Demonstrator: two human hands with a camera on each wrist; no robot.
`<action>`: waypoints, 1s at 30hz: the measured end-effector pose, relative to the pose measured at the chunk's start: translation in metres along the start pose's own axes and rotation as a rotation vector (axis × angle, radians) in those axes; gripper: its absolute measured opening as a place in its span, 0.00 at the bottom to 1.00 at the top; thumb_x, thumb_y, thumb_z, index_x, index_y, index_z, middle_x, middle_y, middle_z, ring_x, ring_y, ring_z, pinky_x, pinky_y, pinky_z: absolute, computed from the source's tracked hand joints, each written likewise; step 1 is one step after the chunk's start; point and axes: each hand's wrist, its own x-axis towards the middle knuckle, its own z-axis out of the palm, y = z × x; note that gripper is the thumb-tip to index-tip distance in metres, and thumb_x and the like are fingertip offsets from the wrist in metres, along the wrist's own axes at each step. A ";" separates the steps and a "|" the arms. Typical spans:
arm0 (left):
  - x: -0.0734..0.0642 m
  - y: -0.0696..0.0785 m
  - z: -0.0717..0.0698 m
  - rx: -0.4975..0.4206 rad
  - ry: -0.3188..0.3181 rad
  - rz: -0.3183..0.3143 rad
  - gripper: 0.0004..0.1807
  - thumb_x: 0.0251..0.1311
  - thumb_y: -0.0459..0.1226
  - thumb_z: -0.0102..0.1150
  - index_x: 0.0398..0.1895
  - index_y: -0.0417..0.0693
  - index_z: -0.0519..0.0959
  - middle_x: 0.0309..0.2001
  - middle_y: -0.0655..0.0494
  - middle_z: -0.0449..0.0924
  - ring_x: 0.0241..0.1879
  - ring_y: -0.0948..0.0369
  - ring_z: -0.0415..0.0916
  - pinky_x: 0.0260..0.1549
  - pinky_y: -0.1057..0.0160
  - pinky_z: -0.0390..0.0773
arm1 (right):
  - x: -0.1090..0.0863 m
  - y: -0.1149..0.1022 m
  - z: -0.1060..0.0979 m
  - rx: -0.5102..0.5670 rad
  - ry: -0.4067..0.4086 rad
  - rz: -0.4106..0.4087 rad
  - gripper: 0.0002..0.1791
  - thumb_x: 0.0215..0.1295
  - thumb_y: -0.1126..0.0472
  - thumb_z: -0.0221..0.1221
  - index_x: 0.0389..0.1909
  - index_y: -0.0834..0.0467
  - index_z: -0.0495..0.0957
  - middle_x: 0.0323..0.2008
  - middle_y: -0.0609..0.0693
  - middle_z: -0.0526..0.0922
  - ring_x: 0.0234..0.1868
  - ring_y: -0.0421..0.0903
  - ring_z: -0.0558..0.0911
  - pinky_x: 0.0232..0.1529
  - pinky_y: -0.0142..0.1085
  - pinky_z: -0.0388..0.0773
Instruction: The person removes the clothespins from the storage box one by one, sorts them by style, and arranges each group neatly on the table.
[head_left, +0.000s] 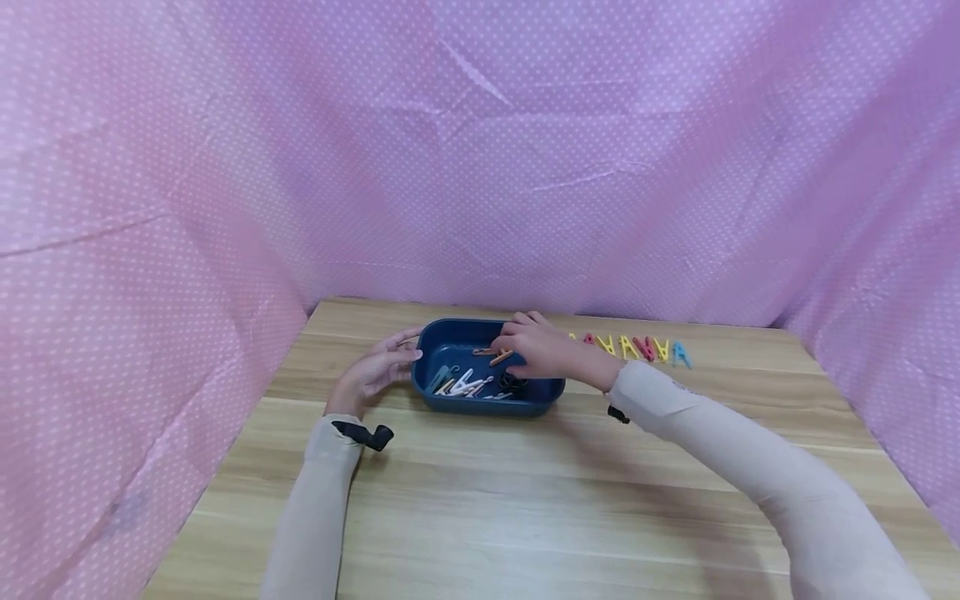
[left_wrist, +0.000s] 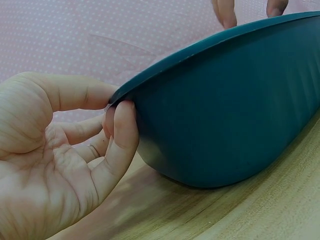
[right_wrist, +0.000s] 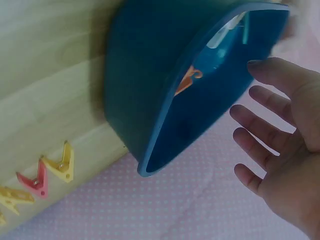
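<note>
A dark blue plastic tub (head_left: 495, 406) stands on the table with several clothespins inside. White clothespins (head_left: 467, 383) lie at its near left, and orange clothespins (head_left: 501, 357) lie toward the right, partly below my right hand. At the tub's left end, my left hand (head_left: 382, 365) pinches the rim between thumb and fingers; the left wrist view shows the fingers under the lip. Over the tub's right part hovers my right hand (head_left: 543, 346). In the right wrist view its fingers (right_wrist: 257, 122) are spread and loosely bent, holding nothing.
To the right of the tub, a row of yellow, red and blue clothespins lies along the back of the table, with a blue clothespin (head_left: 681, 354) at its right end. Pink dotted cloth (head_left: 480, 208) hangs behind and at both sides of the wooden table (head_left: 480, 500).
</note>
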 end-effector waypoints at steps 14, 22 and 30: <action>-0.009 0.014 0.011 -0.034 -0.019 -0.025 0.35 0.74 0.25 0.48 0.80 0.36 0.50 0.46 0.56 0.81 0.40 0.62 0.81 0.39 0.64 0.84 | 0.019 0.022 0.036 0.045 -0.149 0.094 0.21 0.67 0.54 0.67 0.58 0.57 0.82 0.51 0.53 0.83 0.54 0.52 0.80 0.61 0.51 0.76; -0.005 0.005 0.005 -0.019 0.002 -0.028 0.33 0.74 0.26 0.47 0.80 0.39 0.52 0.48 0.55 0.80 0.40 0.63 0.81 0.38 0.66 0.84 | 0.022 0.025 0.043 0.047 -0.127 0.095 0.19 0.69 0.57 0.66 0.58 0.58 0.82 0.49 0.53 0.83 0.52 0.51 0.80 0.58 0.51 0.77; -0.004 0.004 0.005 -0.004 0.011 -0.006 0.33 0.74 0.27 0.50 0.79 0.40 0.54 0.48 0.56 0.80 0.40 0.65 0.81 0.37 0.66 0.83 | 0.034 0.020 0.043 0.019 -0.113 0.063 0.19 0.66 0.60 0.67 0.57 0.60 0.82 0.49 0.55 0.85 0.51 0.52 0.81 0.60 0.49 0.77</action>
